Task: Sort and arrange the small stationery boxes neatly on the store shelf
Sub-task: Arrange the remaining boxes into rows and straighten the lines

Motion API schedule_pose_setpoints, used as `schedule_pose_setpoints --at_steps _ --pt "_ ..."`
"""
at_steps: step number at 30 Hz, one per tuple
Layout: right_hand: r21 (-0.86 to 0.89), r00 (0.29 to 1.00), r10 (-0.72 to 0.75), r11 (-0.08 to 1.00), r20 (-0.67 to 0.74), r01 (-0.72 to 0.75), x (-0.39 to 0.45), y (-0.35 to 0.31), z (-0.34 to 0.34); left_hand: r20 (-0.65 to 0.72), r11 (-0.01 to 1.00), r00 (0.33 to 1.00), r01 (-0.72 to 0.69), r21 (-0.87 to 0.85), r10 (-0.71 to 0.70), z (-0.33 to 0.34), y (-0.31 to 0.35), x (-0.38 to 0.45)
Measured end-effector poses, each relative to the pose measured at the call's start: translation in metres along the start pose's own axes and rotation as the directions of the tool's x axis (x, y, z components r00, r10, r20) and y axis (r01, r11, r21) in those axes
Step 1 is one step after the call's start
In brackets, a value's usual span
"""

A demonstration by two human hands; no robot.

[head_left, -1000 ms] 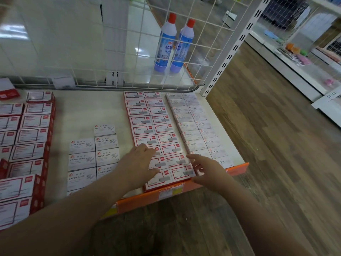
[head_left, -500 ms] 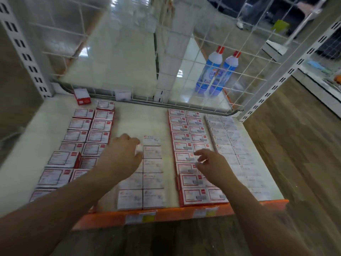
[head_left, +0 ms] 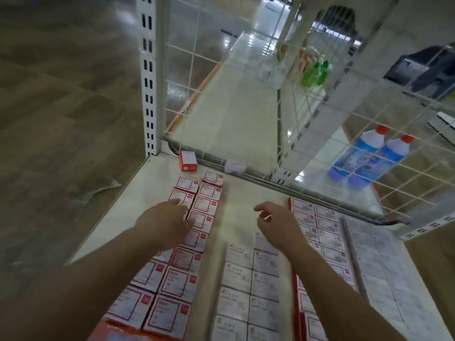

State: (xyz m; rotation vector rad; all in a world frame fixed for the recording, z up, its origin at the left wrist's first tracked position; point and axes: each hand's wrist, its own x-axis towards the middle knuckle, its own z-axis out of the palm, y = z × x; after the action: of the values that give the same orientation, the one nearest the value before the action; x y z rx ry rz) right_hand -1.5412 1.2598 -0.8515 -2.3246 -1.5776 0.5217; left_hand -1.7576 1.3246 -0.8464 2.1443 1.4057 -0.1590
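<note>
**My hands have slid over to the left rows**

Half a second ago my left hand (head_left: 165,223) was by the white boxes in the middle. Now it lies on the red-and-white boxes (head_left: 197,217) at the left of the shelf (head_left: 147,183). Its fingers are flat and hold nothing; they just touch the box tops. My right hand (head_left: 278,226) has come off the red rows on the right (head_left: 317,225) and hangs over the bare strip of shelf. Its fingers are a bit curled, with nothing in them.

I think these little boxes are light, hard cardboard. They should slide easily on the smooth shelf, so a soft push will do. A hard push could knock a whole row crooked. To lift one, I would pinch its two long sides. One red box (head_left: 188,160) stands alone at the back, and a white one (head_left: 235,166) leans on the wire.
</note>
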Motion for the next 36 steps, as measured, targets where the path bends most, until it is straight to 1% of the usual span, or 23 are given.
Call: schedule_pose_setpoints --at_steps 3,7,10,12,15,18,22,26,29,33,36 --pt "0.008 1.000 -0.024 1.000 0.004 0.024 0.028 -0.009 0.008 0.023 0.997 0.999 0.033 -0.074 -0.031 -0.003 -0.008 0.011" --pt "0.029 1.000 0.018 0.999 -0.016 -0.017 0.055 -0.016 0.015 0.000 0.993 0.997 0.075 -0.088 -0.075 -0.006 -0.010 0.022" --pt "0.020 0.997 0.080 0.997 -0.017 -0.080 0.075 -0.018 0.020 -0.019 0.994 0.997 0.075 -0.077 -0.076 -0.004 -0.008 0.027" --pt "0.004 0.996 0.090 0.996 -0.008 -0.090 0.087 -0.018 0.023 -0.048 0.994 0.996 0.069 -0.084 -0.073 -0.002 -0.009 0.027" --pt "0.017 1.000 0.019 1.000 -0.009 -0.019 0.101 -0.024 0.023 -0.080 0.988 0.994 0.064 -0.141 -0.076 -0.001 -0.012 0.025" --pt "0.000 0.997 -0.082 0.997 0.006 0.082 0.111 -0.030 0.022 -0.065 0.983 0.996 0.053 -0.175 -0.065 -0.001 -0.013 0.020" --pt "-0.016 0.994 -0.102 0.995 0.038 0.102 0.119 -0.028 0.024 -0.036 0.972 0.998 0.048 -0.229 -0.057 -0.002 -0.012 0.019" --pt "-0.093 0.997 -0.071 0.993 0.012 0.072 0.125 -0.030 0.029 -0.011 0.939 0.996 0.084 -0.333 -0.093 -0.005 -0.010 0.017" --pt "-0.130 0.999 -0.037 0.991 -0.026 0.033 0.129 -0.033 0.034 0.000 0.903 0.996 0.084 -0.422 -0.093 -0.007 -0.010 0.012" --pt "-0.114 0.992 -0.034 0.993 -0.118 0.020 0.132 -0.031 0.041 -0.046 0.866 0.994 0.063 -0.496 -0.099 -0.007 -0.011 0.004" --pt "-0.141 0.986 -0.061 0.989 -0.155 0.039 0.132 -0.029 0.044 -0.078 0.872 0.990 0.065 -0.485 -0.118 -0.007 -0.014 0.002"
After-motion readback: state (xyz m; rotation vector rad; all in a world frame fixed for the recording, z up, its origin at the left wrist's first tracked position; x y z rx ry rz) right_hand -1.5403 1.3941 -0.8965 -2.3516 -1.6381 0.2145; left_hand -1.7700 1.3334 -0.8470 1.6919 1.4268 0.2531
